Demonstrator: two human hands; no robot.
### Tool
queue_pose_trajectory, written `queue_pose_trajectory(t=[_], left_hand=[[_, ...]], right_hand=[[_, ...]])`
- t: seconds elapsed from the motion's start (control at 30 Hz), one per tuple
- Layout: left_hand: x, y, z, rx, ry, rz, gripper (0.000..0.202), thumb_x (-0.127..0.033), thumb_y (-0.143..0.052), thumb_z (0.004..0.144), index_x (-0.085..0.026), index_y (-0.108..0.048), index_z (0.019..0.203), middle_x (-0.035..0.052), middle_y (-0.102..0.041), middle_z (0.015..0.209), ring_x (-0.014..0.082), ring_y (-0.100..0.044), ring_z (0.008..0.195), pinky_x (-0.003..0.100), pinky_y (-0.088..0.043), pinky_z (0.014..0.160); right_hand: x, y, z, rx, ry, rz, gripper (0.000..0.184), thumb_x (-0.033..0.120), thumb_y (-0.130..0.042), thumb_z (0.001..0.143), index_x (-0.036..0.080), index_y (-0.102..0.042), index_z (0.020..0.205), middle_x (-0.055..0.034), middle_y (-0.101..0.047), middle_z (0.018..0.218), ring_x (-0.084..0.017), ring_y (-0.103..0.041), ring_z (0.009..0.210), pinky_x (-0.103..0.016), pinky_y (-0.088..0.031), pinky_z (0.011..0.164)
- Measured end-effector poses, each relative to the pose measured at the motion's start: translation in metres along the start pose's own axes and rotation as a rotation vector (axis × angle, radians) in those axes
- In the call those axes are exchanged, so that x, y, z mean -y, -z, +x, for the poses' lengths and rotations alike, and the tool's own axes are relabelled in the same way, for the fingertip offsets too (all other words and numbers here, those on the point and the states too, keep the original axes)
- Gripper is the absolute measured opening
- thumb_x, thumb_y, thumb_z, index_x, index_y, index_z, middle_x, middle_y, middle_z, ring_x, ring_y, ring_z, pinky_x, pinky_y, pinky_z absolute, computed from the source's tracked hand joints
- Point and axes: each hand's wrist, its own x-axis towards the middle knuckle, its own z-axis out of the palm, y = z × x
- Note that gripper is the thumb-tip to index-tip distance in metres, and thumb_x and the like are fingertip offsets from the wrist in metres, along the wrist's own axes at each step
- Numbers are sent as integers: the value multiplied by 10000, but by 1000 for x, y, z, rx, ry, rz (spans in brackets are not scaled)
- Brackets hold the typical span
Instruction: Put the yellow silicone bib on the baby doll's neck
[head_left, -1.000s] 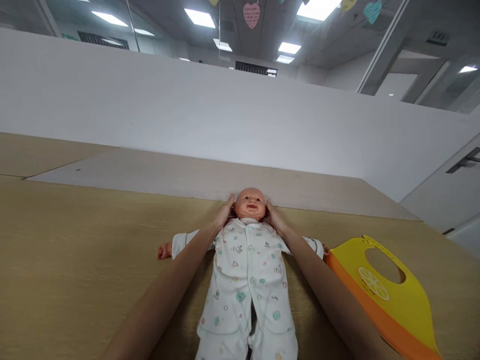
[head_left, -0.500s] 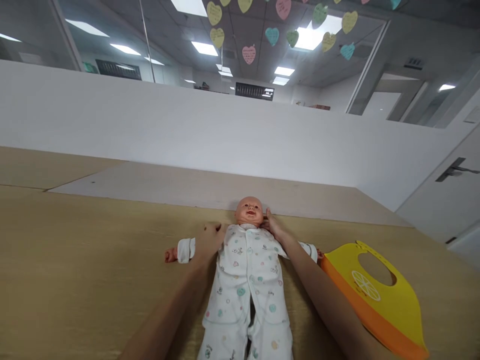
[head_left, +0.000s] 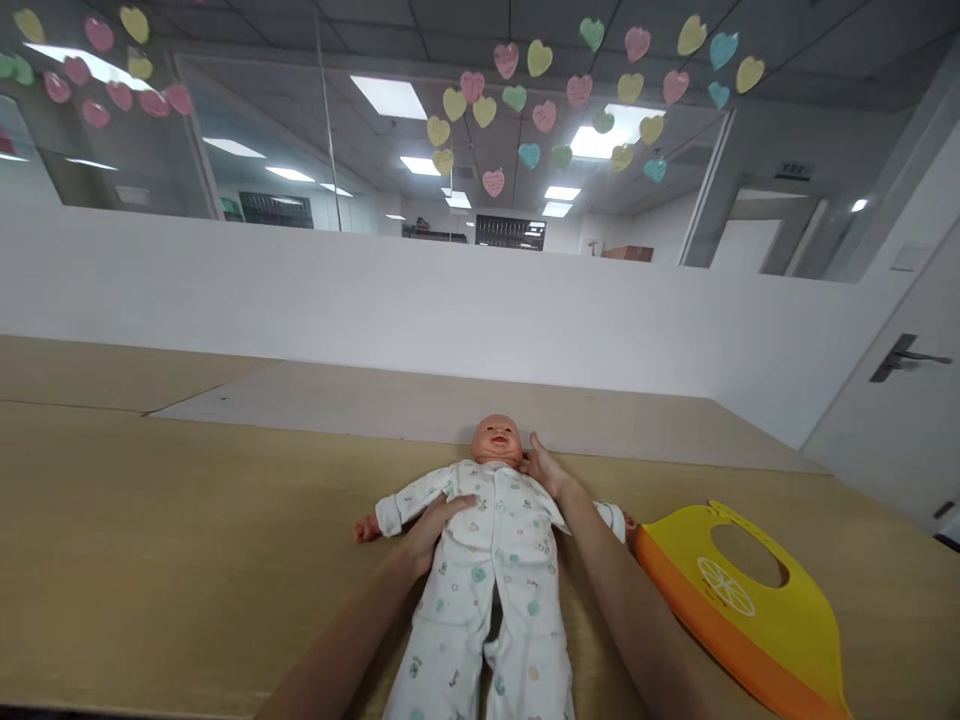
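A baby doll [head_left: 499,560] in white printed clothes lies on its back, its head [head_left: 496,440] toward the far side and its arms spread. My left hand [head_left: 439,520] wraps the doll's side under its arm, with the thumb across the chest and the other fingers hidden. At the neck and shoulder on the other side is my right hand [head_left: 545,468]. Its thumb points up, and its fingers reach in behind the neck, where their tips are hidden. A yellow and orange bib [head_left: 787,620] lies beside the doll's hand at right.
The wooden table [head_left: 187,540] meets a pale board [head_left: 390,400] along its back. Behind stands a white wall [head_left: 450,315] with glass above, dotted with heart-shaped notes [head_left: 529,155]. A door handle [head_left: 904,356] shows at right.
My left hand has moved from the doll's shoulder and upper arm down to its side and chest. My right hand stays by the neck. The view has tilted up.
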Motion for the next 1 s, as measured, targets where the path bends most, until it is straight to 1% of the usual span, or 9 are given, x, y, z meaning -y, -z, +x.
queue_pose_trajectory(t=[0.1, 0.2, 0.37, 0.47, 0.57, 0.73, 0.8, 0.9, 1.0], left_hand=[[-3, -6, 5, 43, -26, 48, 542, -243, -811, 624, -154, -599, 1115, 116, -721, 1032, 307, -663, 1016, 394, -530, 880], [-10, -9, 10, 75, -90, 69, 608, -204, -822, 598, -149, -569, 1148, 140, -689, 1111, 311, -653, 1038, 392, -545, 851], [-31, -12, 32, -61, -147, 133, 691, -192, -843, 538, -166, -507, 1141, 152, -651, 1151, 307, -657, 1003, 400, -563, 786], [-39, -10, 52, -95, -180, 165, 690, -195, -837, 524, -200, -491, 1122, 121, -647, 1135, 290, -661, 966, 403, -566, 755], [-39, -6, 74, -138, -214, 181, 622, -189, -807, 530, -220, -487, 1062, 77, -655, 1044, 259, -667, 888, 377, -561, 710], [-33, 4, 107, -208, -203, 217, 459, -173, -717, 568, -211, -474, 955, 22, -624, 828, 208, -644, 739, 303, -526, 634], [-32, 6, 117, -219, -193, 216, 416, -162, -685, 572, -214, -463, 920, 10, -606, 787, 201, -630, 702, 291, -511, 603], [-33, 7, 124, -260, -187, 197, 389, -130, -666, 554, -219, -458, 871, -7, -589, 755, 188, -617, 685, 261, -487, 579], [-32, 8, 126, -288, -175, 158, 349, -99, -624, 553, -215, -464, 841, -17, -581, 719, 172, -603, 658, 238, -467, 557]], right_hand=[[6, -5, -3, -29, -6, 49, 684, 676, -164, 907, 120, -461, 1174, -142, -667, 918, -220, -676, 795, -369, -537, 778], [18, -10, -4, -74, 73, 98, 667, 693, -199, 895, 157, -386, 1245, -114, -663, 901, -223, -679, 794, -381, -539, 762], [50, -14, -3, -61, 272, 145, 664, 704, -199, 888, 225, -343, 1325, -97, -675, 864, -233, -677, 772, -389, -533, 734], [67, -14, 4, -44, 411, 155, 619, 677, -231, 904, 253, -371, 1332, -100, -695, 901, -228, -677, 800, -382, -524, 754], [76, -12, 16, -57, 505, 190, 579, 640, -249, 924, 246, -429, 1309, -92, -707, 909, -208, -676, 812, -349, -519, 764], [78, -9, 40, -135, 490, 282, 528, 583, -215, 956, 231, -471, 1254, -58, -704, 779, -169, -671, 722, -276, -512, 680], [77, -7, 46, -153, 473, 291, 523, 578, -197, 959, 239, -472, 1246, -54, -705, 772, -166, -671, 705, -266, -507, 654], [74, -2, 51, -174, 475, 296, 517, 585, -197, 955, 239, -506, 1184, -52, -710, 802, -170, -672, 715, -272, -513, 650], [69, 1, 55, -159, 476, 295, 524, 591, -222, 950, 204, -559, 1054, -58, -709, 836, -169, -670, 738, -285, -530, 690]])
